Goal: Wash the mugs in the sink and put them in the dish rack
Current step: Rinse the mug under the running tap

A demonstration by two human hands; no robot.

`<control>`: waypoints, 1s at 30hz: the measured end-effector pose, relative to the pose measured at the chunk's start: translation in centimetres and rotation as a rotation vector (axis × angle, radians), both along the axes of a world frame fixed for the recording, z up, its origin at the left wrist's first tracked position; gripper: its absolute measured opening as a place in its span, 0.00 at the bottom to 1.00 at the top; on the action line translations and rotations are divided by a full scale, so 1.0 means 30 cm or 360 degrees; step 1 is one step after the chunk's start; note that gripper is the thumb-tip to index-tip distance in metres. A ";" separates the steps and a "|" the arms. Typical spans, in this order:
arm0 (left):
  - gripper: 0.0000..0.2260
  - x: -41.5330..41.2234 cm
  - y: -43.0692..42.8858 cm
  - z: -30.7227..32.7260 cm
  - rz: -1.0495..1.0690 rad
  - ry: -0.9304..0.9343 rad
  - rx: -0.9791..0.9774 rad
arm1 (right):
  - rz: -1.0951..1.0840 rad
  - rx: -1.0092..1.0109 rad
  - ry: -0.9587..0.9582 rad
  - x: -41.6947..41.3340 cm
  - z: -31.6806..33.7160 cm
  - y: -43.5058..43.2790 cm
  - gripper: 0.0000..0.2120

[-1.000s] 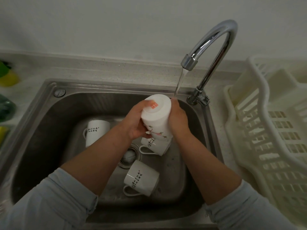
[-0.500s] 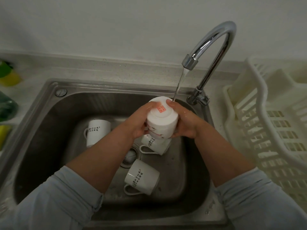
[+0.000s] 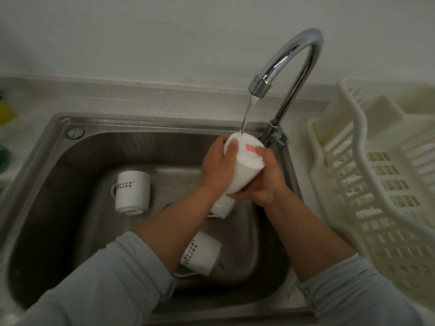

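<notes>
Both hands hold a white mug (image 3: 244, 168) bottom-up under the running tap, water striking its base beside a red stamp. My left hand (image 3: 217, 167) grips its left side with the thumb on the base. My right hand (image 3: 266, 182) cups its right side and lower end. Three more white mugs lie in the steel sink (image 3: 77, 161): one (image 3: 133, 195) at the left, one (image 3: 222, 204) partly hidden under the held mug, one (image 3: 201, 256) on its side near my left forearm. The cream plastic dish rack (image 3: 376, 184) stands on the right.
The chrome gooseneck faucet (image 3: 294, 67) rises at the sink's back right corner, its stream falling onto the mug. The speckled counter (image 3: 141, 100) runs behind the sink. Yellow and green items (image 3: 4, 114) show at the left edge.
The held mug has tilted and moved closer under the stream. My right hand has slid lower round its side. The mugs in the sink lie as before.
</notes>
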State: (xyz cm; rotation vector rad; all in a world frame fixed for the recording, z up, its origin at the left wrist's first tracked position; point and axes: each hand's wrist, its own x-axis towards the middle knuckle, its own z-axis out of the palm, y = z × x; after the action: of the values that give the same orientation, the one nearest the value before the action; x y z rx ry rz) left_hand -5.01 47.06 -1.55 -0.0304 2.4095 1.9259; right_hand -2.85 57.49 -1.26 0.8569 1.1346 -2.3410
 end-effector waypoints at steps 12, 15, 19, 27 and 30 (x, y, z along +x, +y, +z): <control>0.22 0.043 -0.013 -0.050 -0.0046 0.0788 -0.0397 | 0.0025 -0.0130 0.0009 0.004 -0.002 -0.022 0.24; 0.26 0.027 -0.002 -0.044 -0.0066 0.0824 -0.0420 | -0.0010 -0.0147 -0.0011 0.003 0.000 -0.032 0.26; 0.31 -0.029 -0.060 -0.040 -0.0219 0.0114 -0.0008 | -0.0028 -0.0053 -0.0046 0.000 0.018 -0.012 0.20; 0.38 -0.122 -0.118 -0.021 -0.0784 -0.0586 0.0165 | 0.0201 0.0044 -0.0014 0.008 0.044 0.018 0.20; 0.33 -0.121 -0.105 0.019 -0.0789 -0.0625 0.0269 | 0.0189 0.0101 0.0014 0.005 0.050 0.012 0.20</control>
State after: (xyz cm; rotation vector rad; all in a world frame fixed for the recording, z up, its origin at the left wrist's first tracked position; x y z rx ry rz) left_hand -8.64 43.92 -0.97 0.1640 1.7898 1.6921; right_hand -2.69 57.85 0.23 0.7796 1.2343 -2.2256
